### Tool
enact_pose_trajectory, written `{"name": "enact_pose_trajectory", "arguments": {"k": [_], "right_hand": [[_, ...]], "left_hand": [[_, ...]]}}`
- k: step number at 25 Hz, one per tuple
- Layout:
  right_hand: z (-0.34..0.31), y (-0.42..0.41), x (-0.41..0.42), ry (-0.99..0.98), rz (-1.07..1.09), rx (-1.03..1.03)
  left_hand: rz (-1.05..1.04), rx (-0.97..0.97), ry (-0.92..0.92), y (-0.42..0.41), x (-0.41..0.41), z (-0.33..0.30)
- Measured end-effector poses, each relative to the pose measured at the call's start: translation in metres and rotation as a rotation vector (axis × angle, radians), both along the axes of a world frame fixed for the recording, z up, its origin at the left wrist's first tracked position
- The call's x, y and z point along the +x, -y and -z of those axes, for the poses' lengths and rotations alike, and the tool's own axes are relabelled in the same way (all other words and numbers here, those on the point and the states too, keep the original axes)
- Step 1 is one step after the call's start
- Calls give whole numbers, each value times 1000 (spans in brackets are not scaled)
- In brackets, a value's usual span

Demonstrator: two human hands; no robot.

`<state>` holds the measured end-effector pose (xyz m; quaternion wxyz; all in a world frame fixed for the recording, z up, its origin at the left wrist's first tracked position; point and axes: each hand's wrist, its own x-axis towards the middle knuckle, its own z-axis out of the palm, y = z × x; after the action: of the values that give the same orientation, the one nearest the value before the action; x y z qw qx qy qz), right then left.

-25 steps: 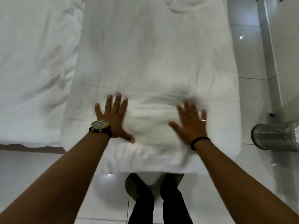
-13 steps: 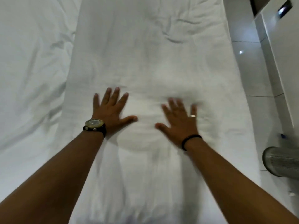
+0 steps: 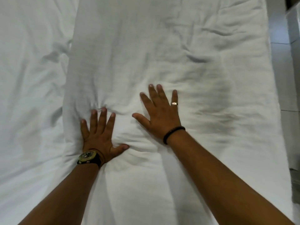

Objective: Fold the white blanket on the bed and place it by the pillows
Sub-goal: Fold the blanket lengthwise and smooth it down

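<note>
The white blanket [image 3: 146, 51] lies as a long folded strip down the right half of the bed, running away from me, with creases near its far right. My left hand [image 3: 100, 135], wearing a watch, presses flat on it near its left edge, fingers spread. My right hand [image 3: 160, 114], with a ring and a black wristband, lies flat and spread a little farther up the strip. Neither hand grips the cloth. No pillows are in view.
The wrinkled white bed sheet [image 3: 30, 78] fills the left side. A strip of pale tiled floor [image 3: 282, 75] runs along the bed's right edge, with a grey object at the far right border.
Both hands have slid farther up the blanket, pressing it flat, and my view has moved forward over the bed. The floor, my feet and the metal bin have left the frame.
</note>
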<state>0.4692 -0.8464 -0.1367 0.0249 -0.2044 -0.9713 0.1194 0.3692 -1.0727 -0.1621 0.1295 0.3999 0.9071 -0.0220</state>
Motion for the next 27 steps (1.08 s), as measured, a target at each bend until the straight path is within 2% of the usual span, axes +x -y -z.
{"name": "enact_pose_trajectory", "arguments": {"k": [1,2,6,8,9,10,12,13,14,15,17,20,22,24,25,27], "right_hand": [[4,-22,-17,85,-28,31],[9,-55,-24,137,31,76],[-4,-210,6,305,449,125],[-20,-218,-3,305,607,48],[-21,-194,-18,261,634,20],[-17,-160,-37,200,559,-10],[1,-77,-66,112,120,-14],[5,-51,-77,122,-72,2],[1,-53,-87,156,-141,22],[-4,-78,-93,182,-66,60],[-3,-154,-82,243,260,140],[-14,-243,1,317,630,113],[-15,-221,39,278,717,121],[-14,-155,42,248,727,59],[-11,-108,43,242,643,11],[11,-7,67,154,316,53]], "left_hand": [[-3,6,10,-1,0,3],[-1,14,16,-1,-1,6],[-4,64,47,-1,-2,10],[-17,83,67,0,-2,11],[-20,86,77,0,-3,11],[-19,85,85,0,-3,11],[-26,90,82,0,-1,11],[-24,86,69,0,-1,10],[-12,78,59,-1,-2,9],[-1,81,52,-2,-3,9],[1,110,20,2,-4,14],[11,138,-33,5,0,21],[9,166,-64,6,-3,22],[18,204,-91,3,-4,23],[22,225,-99,4,-2,23],[8,261,-126,7,-1,29]]}}
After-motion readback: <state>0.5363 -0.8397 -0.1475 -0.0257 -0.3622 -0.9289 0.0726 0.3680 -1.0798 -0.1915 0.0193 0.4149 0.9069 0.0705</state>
